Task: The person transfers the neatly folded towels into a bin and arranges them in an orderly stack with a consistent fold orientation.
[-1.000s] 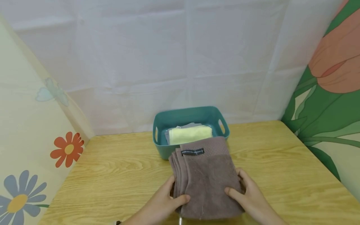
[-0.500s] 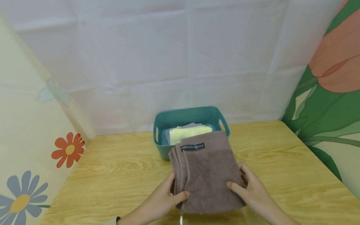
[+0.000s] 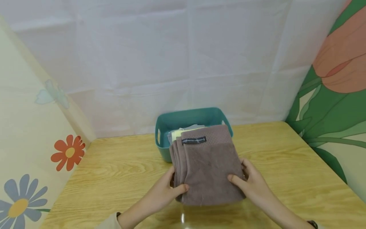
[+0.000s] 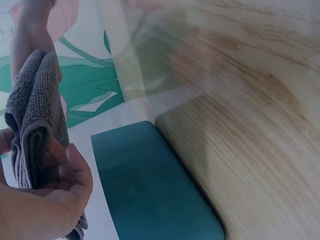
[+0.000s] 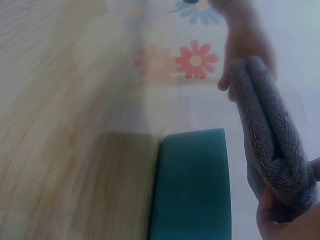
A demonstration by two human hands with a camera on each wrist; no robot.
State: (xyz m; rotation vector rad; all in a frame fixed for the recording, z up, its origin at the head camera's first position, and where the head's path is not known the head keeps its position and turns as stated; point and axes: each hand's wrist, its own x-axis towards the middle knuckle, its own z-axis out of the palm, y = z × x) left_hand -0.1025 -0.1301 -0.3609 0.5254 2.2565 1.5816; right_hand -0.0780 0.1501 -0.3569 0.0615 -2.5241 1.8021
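Both hands hold a folded brown-grey towel by its two sides, raised above the table. My left hand grips the left side, thumb on the front face; in the left wrist view its fingers curl behind the thick folds. My right hand pinches the right edge in the same way. A dark label strip shows near the towel's upper edge. Behind it stands a teal basket, its front largely covered by the towel. Inside lie a pale yellow cloth and a greyish cloth, both partly hidden.
The wood-grain table runs back to a white cloth backdrop, with the basket close to it. Panels with printed flowers border the left and right sides.
Both hands have moved the towel upward and forward toward the basket. It now covers most of the yellow cloth and the basket's front. The basket has stayed in place.
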